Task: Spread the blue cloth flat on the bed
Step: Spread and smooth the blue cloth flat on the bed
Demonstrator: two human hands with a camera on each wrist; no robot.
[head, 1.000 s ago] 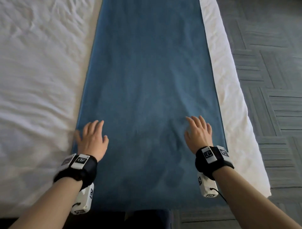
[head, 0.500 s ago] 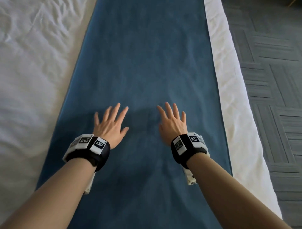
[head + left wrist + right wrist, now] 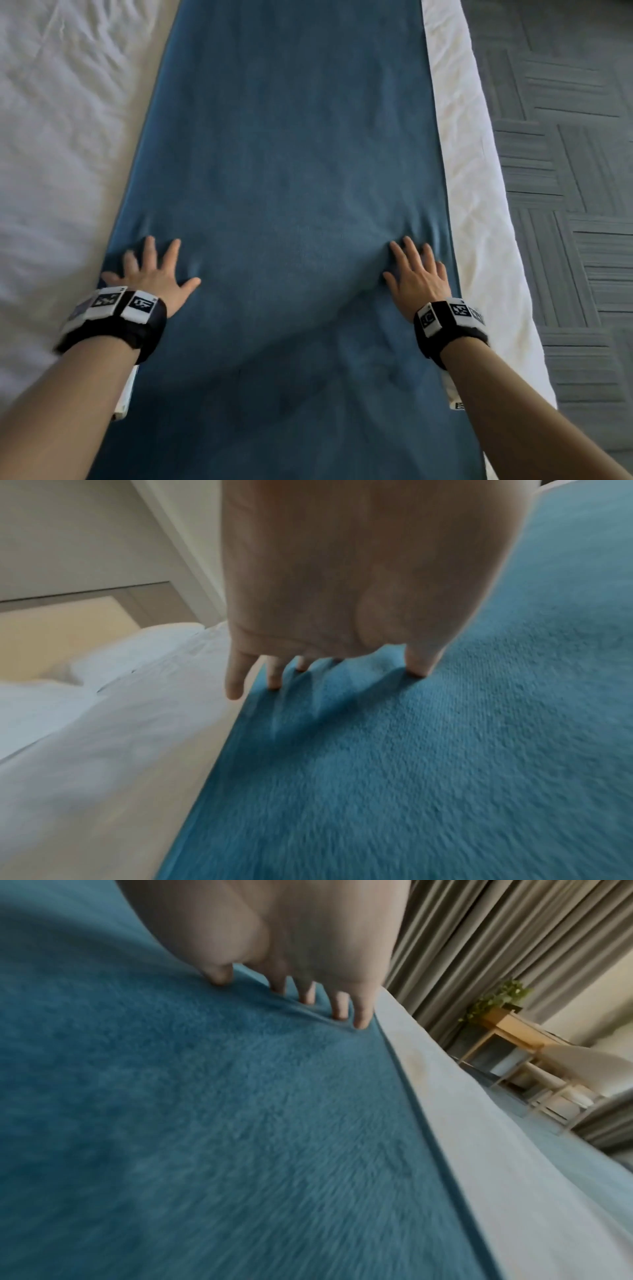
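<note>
Two hands lie flat, fingers splayed, on the blue cloth (image 3: 291, 171), a long terry-textured strip running toward 12 o'clock along the white bed (image 3: 51, 171). Left hand (image 3: 154, 274) presses at the cloth's 9 o'clock edge, right hand (image 3: 416, 274) near its 3 o'clock edge. Small ripples gather at the fingertips (image 3: 416, 669). Grey patterned carpet (image 3: 565, 171) lies beyond the bed's 3 o'clock side.

Ahead of my fingers (image 3: 171, 250) the blue cloth (image 3: 291, 154) runs flat and unobstructed. Left of my left hand (image 3: 156, 274) lies rumpled white bed (image 3: 51, 154); right of my right hand (image 3: 416, 277), a narrow white strip, then floor (image 3: 565, 171).
</note>
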